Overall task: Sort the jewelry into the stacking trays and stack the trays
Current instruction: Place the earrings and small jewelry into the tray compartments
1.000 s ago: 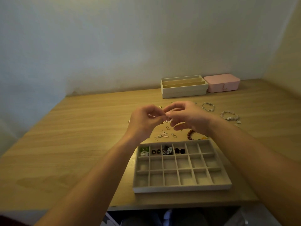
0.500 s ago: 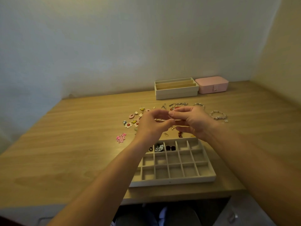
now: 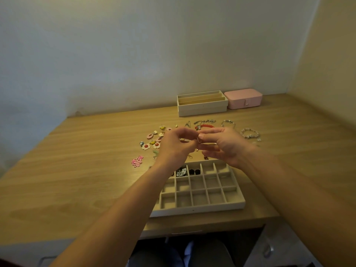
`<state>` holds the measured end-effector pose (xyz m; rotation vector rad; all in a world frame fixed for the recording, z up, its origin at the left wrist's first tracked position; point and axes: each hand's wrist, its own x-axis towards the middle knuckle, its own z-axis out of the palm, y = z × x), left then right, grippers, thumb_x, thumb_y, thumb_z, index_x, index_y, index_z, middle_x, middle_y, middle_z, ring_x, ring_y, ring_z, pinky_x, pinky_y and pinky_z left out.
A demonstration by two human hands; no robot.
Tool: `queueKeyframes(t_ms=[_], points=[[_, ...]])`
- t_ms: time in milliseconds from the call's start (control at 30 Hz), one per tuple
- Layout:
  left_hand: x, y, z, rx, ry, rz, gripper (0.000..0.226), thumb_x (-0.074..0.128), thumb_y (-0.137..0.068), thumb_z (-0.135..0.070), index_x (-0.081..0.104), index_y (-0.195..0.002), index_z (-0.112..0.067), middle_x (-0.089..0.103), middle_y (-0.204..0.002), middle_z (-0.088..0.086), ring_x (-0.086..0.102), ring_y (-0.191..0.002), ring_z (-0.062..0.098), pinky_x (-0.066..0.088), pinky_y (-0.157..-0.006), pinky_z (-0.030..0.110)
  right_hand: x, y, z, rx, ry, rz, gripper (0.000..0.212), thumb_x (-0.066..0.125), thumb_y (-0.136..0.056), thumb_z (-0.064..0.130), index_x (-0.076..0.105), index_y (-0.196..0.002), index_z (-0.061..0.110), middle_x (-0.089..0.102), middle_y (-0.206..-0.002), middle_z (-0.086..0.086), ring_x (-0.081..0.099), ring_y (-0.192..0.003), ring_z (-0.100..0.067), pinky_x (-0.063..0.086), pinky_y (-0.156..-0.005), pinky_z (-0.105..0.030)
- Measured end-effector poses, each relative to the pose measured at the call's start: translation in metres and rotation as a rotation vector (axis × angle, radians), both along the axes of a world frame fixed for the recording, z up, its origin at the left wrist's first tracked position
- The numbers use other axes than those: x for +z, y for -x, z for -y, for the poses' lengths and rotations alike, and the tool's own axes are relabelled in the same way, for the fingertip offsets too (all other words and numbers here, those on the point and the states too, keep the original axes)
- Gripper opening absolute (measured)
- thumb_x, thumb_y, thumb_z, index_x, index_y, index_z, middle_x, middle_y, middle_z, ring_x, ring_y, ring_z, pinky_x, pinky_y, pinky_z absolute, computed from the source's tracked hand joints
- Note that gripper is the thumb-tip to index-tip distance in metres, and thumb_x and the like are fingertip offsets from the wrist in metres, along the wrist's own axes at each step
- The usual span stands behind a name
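Note:
A beige grid tray (image 3: 200, 208) with many small compartments lies near the desk's front edge; a few dark and patterned pieces sit in its far row. Above its far edge my left hand (image 3: 174, 146) and my right hand (image 3: 224, 146) meet, fingertips together, pinching a small metal earring (image 3: 198, 139) between them. Loose jewelry lies beyond the hands: flower earrings (image 3: 152, 144), a pink ornament (image 3: 137, 161), a red bead bracelet (image 3: 207, 126) and pearl bracelets (image 3: 250, 133). Two stacked beige trays (image 3: 202, 106) stand at the back.
A pink jewelry box (image 3: 243, 98) sits to the right of the stacked trays against the wall. The wooden desk (image 3: 77, 170) stretches wide to the left. A side wall closes the right. A chair seat shows below the desk's front edge.
The view has shifted, so the flower earrings at left have come into sight. Both hands stay together over the tray's far edge, still working the small piece.

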<state>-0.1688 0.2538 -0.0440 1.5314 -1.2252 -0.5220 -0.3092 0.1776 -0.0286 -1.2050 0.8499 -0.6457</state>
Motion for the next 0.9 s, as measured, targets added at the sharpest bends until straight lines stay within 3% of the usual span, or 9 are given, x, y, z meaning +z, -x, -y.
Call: queueKeyframes(t_ms=[200, 333, 467, 567, 633, 767, 900], points=[[0.000, -0.003, -0.001, -0.062, -0.013, -0.021, 0.019, 0.076, -0.086, -0.011, 0.075, -0.102, -0.020, 0.075, -0.098, -0.003, 0.072, -0.090, 0.016, 0.062, -0.081, 0.037, -0.003, -0.001, -0.001, -0.055, -0.052, 0.022, 0.016, 0.069, -0.090, -0.004, 0.074, -0.101, 0.007, 0.076, -0.094, -0.011, 0.074, -0.085, -0.023, 0.062, -0.074, -0.032], [-0.003, 0.000, -0.001, -0.051, -0.004, 0.019, 0.031, 0.082, -0.081, -0.008, 0.068, -0.094, -0.033, 0.074, -0.100, -0.006, 0.073, -0.089, 0.012, 0.061, -0.083, 0.031, -0.006, -0.004, -0.002, -0.090, -0.098, 0.055, 0.019, 0.070, -0.087, -0.007, 0.073, -0.101, 0.005, 0.074, -0.098, -0.013, 0.073, -0.087, -0.024, 0.061, -0.066, -0.029], [-0.005, 0.001, 0.002, -0.017, 0.015, 0.023, 0.033, 0.083, -0.081, -0.010, 0.066, -0.090, -0.036, 0.074, -0.095, -0.008, 0.073, -0.083, 0.007, 0.060, -0.078, 0.027, -0.008, -0.005, -0.002, -0.120, -0.103, 0.084, 0.018, 0.071, -0.086, -0.010, 0.072, -0.100, 0.002, 0.075, -0.095, -0.014, 0.074, -0.083, -0.023, 0.063, -0.063, -0.027], [-0.008, 0.001, 0.004, -0.028, 0.019, 0.039, 0.031, 0.083, -0.081, -0.010, 0.070, -0.089, -0.037, 0.074, -0.091, -0.009, 0.073, -0.086, 0.012, 0.061, -0.081, 0.034, -0.009, -0.003, 0.001, -0.099, -0.089, 0.075, 0.017, 0.073, -0.085, -0.008, 0.072, -0.096, 0.005, 0.075, -0.091, -0.011, 0.075, -0.079, -0.021, 0.063, -0.065, -0.027], [-0.009, -0.001, 0.006, -0.038, 0.008, 0.014, 0.026, 0.082, -0.082, -0.010, 0.075, -0.094, -0.032, 0.074, -0.089, -0.009, 0.073, -0.086, 0.014, 0.061, -0.082, 0.038, -0.010, 0.001, 0.003, -0.041, -0.044, 0.057, 0.017, 0.071, -0.089, -0.003, 0.072, -0.102, 0.007, 0.076, -0.095, -0.011, 0.076, -0.081, -0.022, 0.064, -0.069, -0.030], [-0.006, -0.006, 0.003, -0.142, -0.034, -0.033, 0.022, 0.076, -0.088, -0.006, 0.077, -0.106, -0.019, 0.076, -0.093, -0.003, 0.071, -0.084, 0.010, 0.058, -0.077, 0.027, -0.013, 0.010, 0.006, 0.099, 0.253, -0.156, 0.016, 0.067, -0.097, 0.010, 0.072, -0.111, 0.014, 0.076, -0.103, -0.012, 0.075, -0.094, -0.028, 0.064, -0.083, -0.041], [-0.008, -0.008, -0.001, -0.234, -0.072, -0.109, 0.021, 0.075, -0.089, -0.006, 0.073, -0.110, -0.011, 0.077, -0.097, 0.006, 0.072, -0.084, 0.015, 0.061, -0.080, 0.030, -0.013, 0.019, 0.011, 0.186, 0.346, -0.199, 0.013, 0.070, -0.094, 0.011, 0.073, -0.107, 0.011, 0.077, -0.097, -0.012, 0.076, -0.089, -0.025, 0.064, -0.079, -0.037]])
